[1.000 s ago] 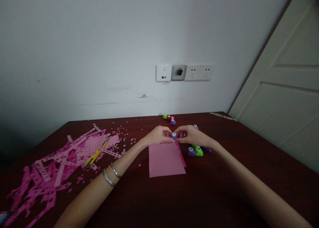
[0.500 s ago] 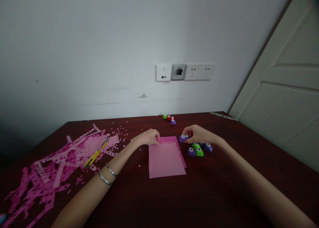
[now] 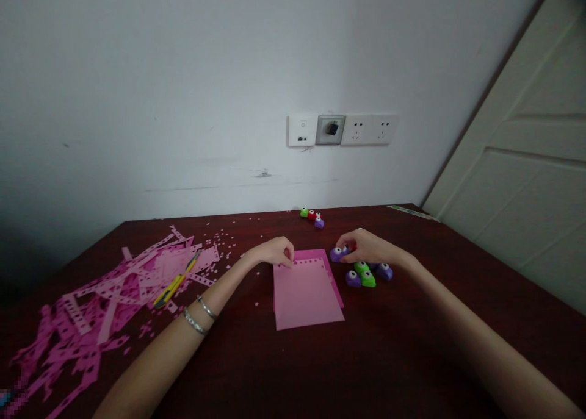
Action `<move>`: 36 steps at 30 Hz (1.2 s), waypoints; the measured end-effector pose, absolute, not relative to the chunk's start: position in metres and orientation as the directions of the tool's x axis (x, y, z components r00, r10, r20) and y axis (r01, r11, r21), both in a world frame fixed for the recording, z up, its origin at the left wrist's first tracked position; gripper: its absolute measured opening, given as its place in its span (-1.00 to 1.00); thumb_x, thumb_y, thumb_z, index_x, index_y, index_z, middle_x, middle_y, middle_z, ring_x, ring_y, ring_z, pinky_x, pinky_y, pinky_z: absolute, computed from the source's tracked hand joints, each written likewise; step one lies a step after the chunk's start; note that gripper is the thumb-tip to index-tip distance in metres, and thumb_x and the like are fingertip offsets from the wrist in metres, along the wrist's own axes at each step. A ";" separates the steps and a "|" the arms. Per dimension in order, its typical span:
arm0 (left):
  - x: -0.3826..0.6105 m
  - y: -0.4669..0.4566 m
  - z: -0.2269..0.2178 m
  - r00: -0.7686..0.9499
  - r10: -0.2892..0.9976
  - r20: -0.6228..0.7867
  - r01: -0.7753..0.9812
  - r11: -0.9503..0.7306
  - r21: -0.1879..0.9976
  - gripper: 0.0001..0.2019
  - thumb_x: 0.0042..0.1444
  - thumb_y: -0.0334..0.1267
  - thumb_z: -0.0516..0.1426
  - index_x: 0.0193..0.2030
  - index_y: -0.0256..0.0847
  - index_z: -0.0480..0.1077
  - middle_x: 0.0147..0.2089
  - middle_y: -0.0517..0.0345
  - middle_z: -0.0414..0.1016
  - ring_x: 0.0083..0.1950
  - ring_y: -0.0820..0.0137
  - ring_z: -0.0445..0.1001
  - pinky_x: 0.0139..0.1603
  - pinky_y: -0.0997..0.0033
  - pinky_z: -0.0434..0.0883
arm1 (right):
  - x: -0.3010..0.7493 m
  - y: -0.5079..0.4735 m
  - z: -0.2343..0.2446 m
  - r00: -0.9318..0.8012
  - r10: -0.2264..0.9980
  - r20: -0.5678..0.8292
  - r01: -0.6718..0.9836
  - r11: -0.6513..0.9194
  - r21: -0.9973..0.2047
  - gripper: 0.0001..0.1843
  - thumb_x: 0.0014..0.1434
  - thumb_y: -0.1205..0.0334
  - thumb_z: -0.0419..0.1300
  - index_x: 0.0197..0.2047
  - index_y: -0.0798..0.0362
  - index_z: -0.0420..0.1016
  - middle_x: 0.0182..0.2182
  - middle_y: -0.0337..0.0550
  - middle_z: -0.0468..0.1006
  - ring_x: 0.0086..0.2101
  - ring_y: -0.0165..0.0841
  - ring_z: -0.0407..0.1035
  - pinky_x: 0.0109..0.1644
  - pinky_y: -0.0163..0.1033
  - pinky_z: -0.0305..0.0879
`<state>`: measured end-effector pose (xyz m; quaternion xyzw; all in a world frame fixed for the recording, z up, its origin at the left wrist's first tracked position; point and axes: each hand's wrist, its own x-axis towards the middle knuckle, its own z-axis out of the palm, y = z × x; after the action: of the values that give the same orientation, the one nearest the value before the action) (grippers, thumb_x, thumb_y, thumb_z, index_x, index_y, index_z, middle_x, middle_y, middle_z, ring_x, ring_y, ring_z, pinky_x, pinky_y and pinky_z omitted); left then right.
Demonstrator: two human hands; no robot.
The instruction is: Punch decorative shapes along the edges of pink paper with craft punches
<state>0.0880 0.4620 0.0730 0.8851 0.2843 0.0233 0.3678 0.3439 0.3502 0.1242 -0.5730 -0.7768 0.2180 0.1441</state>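
Observation:
My left hand (image 3: 278, 251) is closed, its fingertips pinching the upper left edge of a light pink sheet of paper (image 3: 309, 297). Small holes run along that sheet's top edge, and a darker pink sheet (image 3: 323, 253) lies beneath it. To the right of the paper, my right hand (image 3: 364, 246) has its fingers closed round a small purple craft punch (image 3: 337, 254) with a white, eye-like button. Just below this hand stand several more punches, among them a green one (image 3: 367, 278) and a purple one (image 3: 353, 279).
A heap of punched pink paper strips (image 3: 107, 300) covers the table's left side, with a yellow utility knife (image 3: 176, 282) on it and confetti around. More punches (image 3: 312, 215) stand at the back near the wall (image 3: 183, 102). A patterned strip (image 3: 414, 212) lies back right.
Hands, paper and punches stay nearly in place. The view has shifted very slightly, and the light pink sheet sits a touch lower at its front edge.

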 end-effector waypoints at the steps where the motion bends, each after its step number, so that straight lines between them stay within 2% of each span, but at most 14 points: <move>1: 0.088 0.462 0.075 0.837 0.520 -0.173 0.483 -0.552 0.679 -0.90 -0.21 -0.29 0.22 -0.52 -0.27 0.43 -0.55 0.21 0.41 -0.53 0.53 0.29 -0.48 0.50 0.17 | 0.344 0.350 0.124 -0.303 0.953 -0.027 0.826 0.248 -0.506 -0.72 -0.09 0.16 0.23 -0.27 0.07 0.52 -0.40 -0.19 0.53 -0.39 -0.35 0.36 -0.34 -0.31 0.23; 8: 0.081 0.460 0.088 0.800 0.579 -0.158 0.483 -0.465 0.742 -0.83 -0.25 -0.25 0.23 -0.45 -0.25 0.49 -0.54 0.21 0.45 -0.50 0.51 0.30 -0.47 0.51 0.15 | 0.345 0.350 0.124 -0.315 0.949 -0.002 0.811 0.268 -0.519 -0.75 -0.07 0.17 0.23 -0.28 0.06 0.52 -0.39 -0.19 0.54 -0.37 -0.35 0.35 -0.31 -0.30 0.24; 12: 0.078 0.460 0.089 0.778 0.594 -0.204 0.510 -0.408 0.758 -0.77 -0.28 -0.26 0.24 -0.38 -0.25 0.53 -0.53 0.18 0.47 -0.49 0.51 0.28 -0.47 0.49 0.15 | 0.346 0.350 0.124 -0.307 0.952 -0.010 0.818 0.259 -0.513 -0.75 -0.07 0.15 0.23 -0.28 0.05 0.53 -0.40 -0.19 0.53 -0.38 -0.35 0.35 -0.32 -0.30 0.24; 18: 0.076 0.465 0.087 0.728 0.635 -0.258 0.559 -0.333 0.759 -0.84 -0.26 -0.25 0.23 -0.47 -0.25 0.53 -0.55 0.16 0.43 -0.51 0.52 0.25 -0.49 0.48 0.15 | 0.346 0.352 0.120 -0.317 0.949 0.000 0.814 0.271 -0.514 -0.75 -0.07 0.16 0.23 -0.28 0.06 0.52 -0.40 -0.18 0.53 -0.38 -0.36 0.35 -0.33 -0.30 0.23; 23: 0.074 0.465 0.090 0.691 0.631 -0.352 0.559 -0.158 0.814 -0.84 -0.24 -0.27 0.22 -0.44 -0.23 0.52 -0.52 0.15 0.43 -0.48 0.47 0.34 -0.47 0.44 0.24 | 0.347 0.356 0.115 -0.320 0.947 0.006 0.803 0.275 -0.528 -0.73 -0.06 0.13 0.24 -0.27 0.06 0.53 -0.40 -0.19 0.53 -0.40 -0.37 0.34 -0.34 -0.30 0.22; 28: 0.076 0.458 0.098 0.667 0.633 -0.392 0.534 -0.040 0.844 -0.86 -0.24 -0.34 0.22 -0.45 -0.28 0.51 -0.51 0.14 0.44 -0.50 0.50 0.34 -0.46 0.45 0.27 | 0.346 0.355 0.115 -0.324 0.946 0.009 0.802 0.280 -0.527 -0.72 -0.06 0.11 0.25 -0.26 0.05 0.53 -0.40 -0.19 0.52 -0.40 -0.37 0.33 -0.34 -0.30 0.21; 36: 0.079 0.458 0.093 0.675 0.606 -0.421 0.512 0.025 0.859 -0.85 -0.22 -0.32 0.24 -0.44 -0.31 0.51 -0.51 0.13 0.47 -0.53 0.53 0.35 -0.48 0.48 0.29 | 0.343 0.356 0.116 -0.321 0.947 -0.006 0.808 0.271 -0.522 -0.67 -0.07 0.09 0.25 -0.23 0.08 0.54 -0.41 -0.18 0.52 -0.41 -0.37 0.32 -0.35 -0.31 0.19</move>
<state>0.0786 0.4578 0.0931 0.6969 0.4011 0.0396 0.5931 0.3434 0.3556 0.1155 -0.5612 -0.7819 0.2222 0.1558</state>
